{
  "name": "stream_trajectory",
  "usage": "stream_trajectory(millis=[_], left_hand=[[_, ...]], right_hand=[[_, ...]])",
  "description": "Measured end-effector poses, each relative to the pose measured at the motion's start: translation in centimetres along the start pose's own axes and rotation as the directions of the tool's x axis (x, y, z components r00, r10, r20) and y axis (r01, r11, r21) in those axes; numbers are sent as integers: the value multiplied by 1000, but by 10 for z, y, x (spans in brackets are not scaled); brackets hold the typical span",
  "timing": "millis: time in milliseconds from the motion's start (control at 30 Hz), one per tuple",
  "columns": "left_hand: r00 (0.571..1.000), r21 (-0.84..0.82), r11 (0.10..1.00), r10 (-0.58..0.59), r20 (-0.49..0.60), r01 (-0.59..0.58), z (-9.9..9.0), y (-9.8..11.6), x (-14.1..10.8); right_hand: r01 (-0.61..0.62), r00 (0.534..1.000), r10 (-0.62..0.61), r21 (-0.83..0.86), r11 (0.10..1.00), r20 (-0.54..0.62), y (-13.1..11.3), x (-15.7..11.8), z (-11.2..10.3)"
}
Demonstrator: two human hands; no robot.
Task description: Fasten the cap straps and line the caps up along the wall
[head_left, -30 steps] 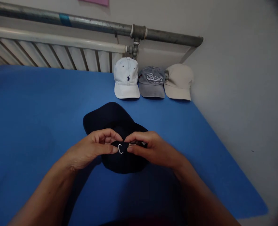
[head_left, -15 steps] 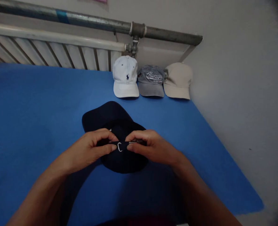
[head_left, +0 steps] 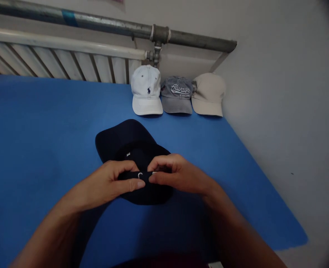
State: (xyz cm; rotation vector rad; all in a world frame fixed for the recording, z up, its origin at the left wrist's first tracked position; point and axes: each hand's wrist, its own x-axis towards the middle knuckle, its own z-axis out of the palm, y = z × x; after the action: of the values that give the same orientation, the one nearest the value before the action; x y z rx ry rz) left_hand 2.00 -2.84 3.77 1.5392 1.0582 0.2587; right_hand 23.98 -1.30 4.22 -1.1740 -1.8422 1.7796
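A dark navy baseball cap (head_left: 125,137) lies upside down on the blue tabletop, its brim pointing away to the upper left and its inside showing. At the near edge, my left hand (head_left: 116,180) pinches the cap's back strap (head_left: 145,176) between thumb and fingers, beside a small silver buckle (head_left: 140,175) partly covered by the thumb. My right hand (head_left: 172,173) grips the same strap just to the right, thumb in front and fingers behind. A small white label (head_left: 128,154) shows inside the cap.
Three caps stand in a row at the back of the blue table (head_left: 55,123): a white cap (head_left: 147,91), a grey cap with lettering (head_left: 177,95) and a beige cap (head_left: 208,95). Behind them run a radiator (head_left: 69,61) and a metal pipe (head_left: 111,24). A wall (head_left: 278,93) borders the right side.
My left thumb has moved slightly down and right, now covering the lower part of the buckle. Both hands stay on the strap. The whole view has shifted a little.
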Motion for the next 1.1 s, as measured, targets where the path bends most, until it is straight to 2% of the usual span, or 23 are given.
stream_trajectory(millis=[133,333,567,733,833,1000,1100], left_hand=[[999,-3,999,36,27,-36,0,-1,1],[998,-29,998,49,30,-48,-3,-1,-2],[996,76,994,80,-33,-77,2,3,-2],[999,-69,997,39,-24,-41,-1,1,-1],[999,-131,990,42,-21,-45,-3,0,-2],[995,-254,964,91,50,-76,-5,0,-5],[992,-297,950,116,40,-99,-5,-1,-4]], right_hand=[[46,998,-45,-18,999,48,-2,-1,-1],[45,996,-45,0,999,72,-2,-3,-6],[62,996,-60,-25,998,66,-3,-3,-6],[99,992,-89,-116,988,92,-2,-7,-15],[120,989,-113,-69,990,98,-1,-8,-17],[130,979,-136,49,990,149,-2,-9,-17],[120,983,-127,61,991,133,-2,-10,-15]])
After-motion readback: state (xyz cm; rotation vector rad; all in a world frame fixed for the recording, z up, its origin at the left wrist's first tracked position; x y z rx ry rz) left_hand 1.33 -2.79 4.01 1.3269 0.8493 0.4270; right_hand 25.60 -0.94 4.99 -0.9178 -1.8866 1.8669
